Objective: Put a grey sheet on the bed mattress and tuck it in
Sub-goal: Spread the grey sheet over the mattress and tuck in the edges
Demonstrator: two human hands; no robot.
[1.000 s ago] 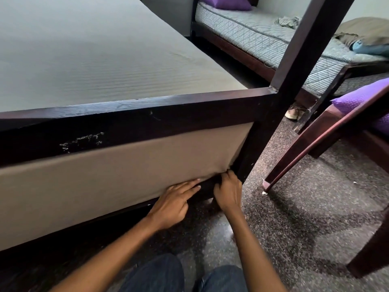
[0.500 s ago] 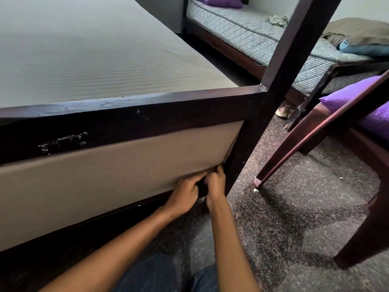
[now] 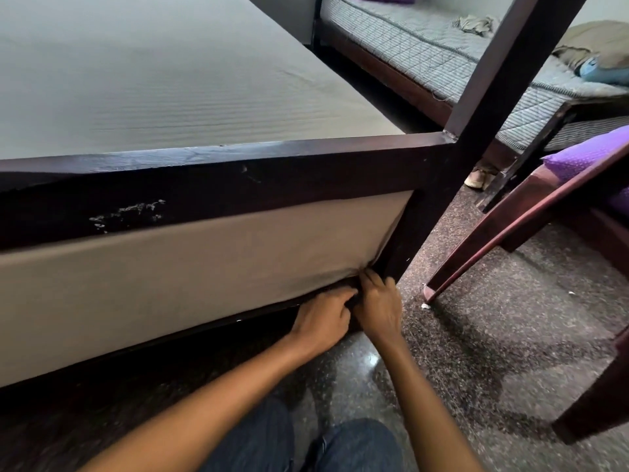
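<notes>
A grey sheet (image 3: 190,80) lies smooth over the mattress top and stretches down its end face (image 3: 204,267) below the dark wooden rail (image 3: 238,178). At the lower right corner of that face the sheet puckers into small creases. My left hand (image 3: 323,318) has its fingers curled at the sheet's bottom edge, reaching under the mattress. Beside it, my right hand (image 3: 377,304) presses its fingertips into the bunched corner next to the bed post (image 3: 476,97). The fingertips of both hands are partly hidden in the dark gap.
A dark wooden chair (image 3: 531,226) with a purple cushion (image 3: 585,158) stands close on the right. A second bed (image 3: 442,52) with a bare quilted mattress, clothes and a purple pillow lies behind. Speckled floor (image 3: 476,352) spreads to the right; my knees are at the bottom.
My left hand slid right along the sheet's bottom edge and curled its fingers beside my right hand at the corner. The right hand stayed at the corner by the post.
</notes>
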